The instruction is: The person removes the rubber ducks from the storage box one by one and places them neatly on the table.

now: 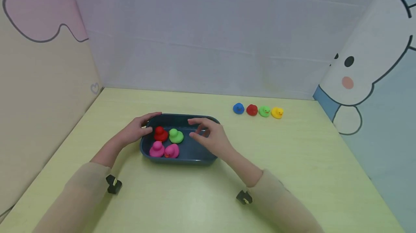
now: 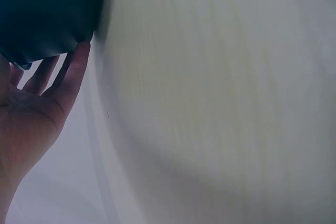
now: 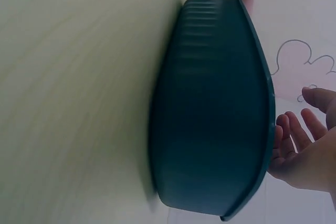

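The left hand (image 1: 136, 130) grips a dark tray (image 1: 196, 153); a red duck (image 1: 160, 134), green duck (image 1: 176, 137) and two pink ducks (image 1: 157, 150) sit left inside; the right hand (image 1: 215, 137) hovers, fingers apart.

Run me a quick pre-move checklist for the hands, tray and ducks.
1. Left hand at the left end of the tray: ok.
2. Tray flat on the table: ok.
3. Right hand empty, thumb and index finger apart: ok.
4. Bare floor visible in the tray's right part: ok.
5. Green duck in the tray upright: ok.
6. Right-hand pink duck in the tray upright: cannot tell; its pose is unclear.
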`<state>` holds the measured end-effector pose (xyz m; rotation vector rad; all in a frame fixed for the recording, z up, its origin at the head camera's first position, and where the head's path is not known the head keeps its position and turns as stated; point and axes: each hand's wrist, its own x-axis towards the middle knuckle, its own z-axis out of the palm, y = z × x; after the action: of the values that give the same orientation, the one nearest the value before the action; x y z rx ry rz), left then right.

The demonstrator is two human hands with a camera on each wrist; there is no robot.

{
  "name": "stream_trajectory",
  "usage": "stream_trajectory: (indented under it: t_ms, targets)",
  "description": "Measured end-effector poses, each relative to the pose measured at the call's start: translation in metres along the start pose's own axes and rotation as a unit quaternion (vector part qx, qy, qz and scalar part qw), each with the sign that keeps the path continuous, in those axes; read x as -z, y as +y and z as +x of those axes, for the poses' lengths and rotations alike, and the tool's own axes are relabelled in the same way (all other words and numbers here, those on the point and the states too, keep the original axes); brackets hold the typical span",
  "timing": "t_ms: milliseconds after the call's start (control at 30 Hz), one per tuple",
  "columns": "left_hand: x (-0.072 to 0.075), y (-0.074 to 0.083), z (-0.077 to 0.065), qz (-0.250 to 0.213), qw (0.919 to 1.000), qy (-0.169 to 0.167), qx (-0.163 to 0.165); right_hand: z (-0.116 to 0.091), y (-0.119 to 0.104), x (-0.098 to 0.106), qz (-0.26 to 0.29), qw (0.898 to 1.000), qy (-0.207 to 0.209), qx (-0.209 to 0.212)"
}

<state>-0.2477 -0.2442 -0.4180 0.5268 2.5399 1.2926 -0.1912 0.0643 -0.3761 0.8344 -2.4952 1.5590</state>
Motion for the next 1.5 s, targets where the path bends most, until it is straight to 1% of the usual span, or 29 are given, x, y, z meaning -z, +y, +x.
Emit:
stream_trajectory:
  t_ms: [167, 333, 567, 833, 933, 1200, 1500]
  targets:
    - [0.0, 0.0, 0.0, -0.001, 1.0, -0.002, -0.001, 0.004, 0.007, -0.017, -0.023, 0.999, -0.035, -0.004]
    - [0.0, -0.001, 0.001, 0.0, 1.0, -0.003, -0.008, 0.009, 0.011, -0.029, -0.043, 0.995, -0.087, -0.005]
    - [0.0, 0.001, 0.0, 0.003, 1.0, -0.001, -0.009, 0.017, 0.016, -0.041, -0.056, 0.985, -0.164, -0.001]
    - [0.0, 0.002, -0.001, 0.001, 1.0, -0.001, -0.01, 0.023, 0.014, -0.048, -0.069, 0.972, -0.223, -0.022]
    - [0.0, 0.003, -0.001, 0.001, 1.0, 0.0, -0.008, 0.024, 0.014, -0.052, -0.08, 0.968, -0.238, -0.022]
    - [0.0, 0.001, -0.001, -0.001, 1.0, 0.0, -0.006, 0.027, 0.015, -0.058, -0.113, 0.959, -0.258, -0.017]
    - [0.0, 0.0, -0.001, -0.001, 1.0, 0.003, -0.004, 0.029, 0.011, -0.061, -0.135, 0.957, -0.255, 0.001]
